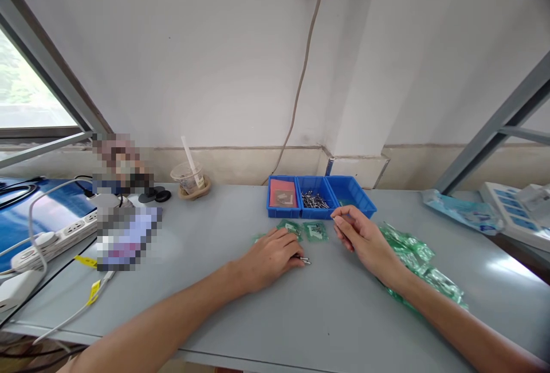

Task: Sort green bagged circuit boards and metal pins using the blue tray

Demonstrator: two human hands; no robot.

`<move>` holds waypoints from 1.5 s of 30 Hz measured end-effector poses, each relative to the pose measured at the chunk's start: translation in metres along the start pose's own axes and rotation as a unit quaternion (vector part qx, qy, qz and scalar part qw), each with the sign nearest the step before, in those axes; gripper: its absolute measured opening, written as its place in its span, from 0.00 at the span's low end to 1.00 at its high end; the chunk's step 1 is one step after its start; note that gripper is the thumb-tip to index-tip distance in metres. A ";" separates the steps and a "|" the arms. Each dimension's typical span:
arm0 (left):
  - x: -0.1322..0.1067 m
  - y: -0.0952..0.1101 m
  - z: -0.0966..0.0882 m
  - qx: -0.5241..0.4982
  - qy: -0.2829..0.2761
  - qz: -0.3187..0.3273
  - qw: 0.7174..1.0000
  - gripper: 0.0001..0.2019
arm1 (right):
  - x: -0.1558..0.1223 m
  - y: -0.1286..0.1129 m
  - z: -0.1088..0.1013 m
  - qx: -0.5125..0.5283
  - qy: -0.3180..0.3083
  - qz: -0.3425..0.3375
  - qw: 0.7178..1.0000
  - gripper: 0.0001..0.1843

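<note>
My left hand point(272, 258) rests on the grey table with its fingers curled over small shiny metal pieces point(305, 260), which poke out by the fingertips. Just beyond it lie two small green-tinted plastic bags point(315, 230) with white print, and part of another shows beside the knuckles. My right hand point(358, 238) is raised in front of the blue trays, thumb and fingers pinched together; anything between them is too small to make out. Under and beside the right wrist spreads a pile of green plastic bags point(412, 255).
Three joined blue trays point(315, 213) stand near the wall; the middle one holds many metal pieces point(315, 199), the left one a reddish sheet point(283, 185). Farther left are a plastic cup with straw point(188, 177) and a power strip point(64, 238). A blue-white packet point(462, 212) lies right.
</note>
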State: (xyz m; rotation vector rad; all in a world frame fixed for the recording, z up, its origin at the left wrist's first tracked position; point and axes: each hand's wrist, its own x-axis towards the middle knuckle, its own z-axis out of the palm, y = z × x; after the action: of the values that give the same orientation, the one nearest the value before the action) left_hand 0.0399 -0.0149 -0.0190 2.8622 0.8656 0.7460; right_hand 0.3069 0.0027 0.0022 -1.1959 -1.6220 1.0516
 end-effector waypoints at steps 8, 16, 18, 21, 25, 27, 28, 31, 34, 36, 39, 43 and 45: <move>-0.003 -0.004 0.000 0.009 -0.008 0.025 1.000 0.12 | 0.001 0.000 -0.001 -0.019 0.002 -0.028 0.999 0.19; -0.005 -0.006 0.001 0.032 -0.005 0.042 0.999 0.11 | 0.002 0.001 -0.001 -0.027 0.021 -0.032 0.999 0.18; -0.005 -0.006 0.001 0.026 -0.005 0.043 0.999 0.11 | 0.002 0.001 -0.001 -0.030 0.024 -0.029 0.999 0.18; -0.005 -0.006 0.001 0.022 -0.006 0.037 0.999 0.12 | 0.001 -0.001 -0.002 -0.043 0.024 -0.022 0.999 0.18; -0.005 -0.004 -0.002 0.028 -0.013 0.026 0.999 0.13 | -0.001 -0.005 -0.002 -0.054 0.008 -0.012 0.998 0.20; -0.005 -0.002 -0.004 0.033 -0.020 0.021 0.999 0.14 | -0.002 -0.005 -0.001 -0.038 0.000 -0.007 0.999 0.21; -0.005 -0.002 -0.005 0.036 -0.024 0.018 0.999 0.14 | -0.002 -0.006 0.000 -0.028 -0.004 -0.003 1.000 0.22; -0.005 -0.002 -0.006 0.047 -0.030 0.019 0.998 0.15 | -0.002 -0.006 0.001 -0.001 -0.012 0.004 1.000 0.22; -0.005 -0.003 -0.005 0.054 -0.027 0.022 0.998 0.14 | -0.002 -0.006 0.002 0.013 -0.015 0.002 1.000 0.22; -0.006 -0.003 -0.005 0.056 -0.026 0.025 0.998 0.15 | -0.002 -0.006 0.002 0.009 -0.013 0.002 1.000 0.21; -0.006 -0.003 -0.005 0.058 -0.020 0.027 0.998 0.16 | -0.001 -0.006 0.001 0.004 -0.008 0.005 1.000 0.21; -0.006 -0.003 -0.007 0.074 -0.013 0.026 0.997 0.14 | 0.001 -0.003 0.001 0.007 -0.003 0.003 1.000 0.22; -0.006 -0.003 -0.007 0.086 -0.012 0.031 0.996 0.14 | 0.001 -0.001 0.001 0.007 -0.004 0.003 1.000 0.22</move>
State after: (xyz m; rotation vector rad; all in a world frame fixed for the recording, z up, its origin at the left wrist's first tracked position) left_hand 0.0311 -0.0162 -0.0156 3.0545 0.8818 0.6726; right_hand 0.3058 0.0035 0.0027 -1.1882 -1.6158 1.0709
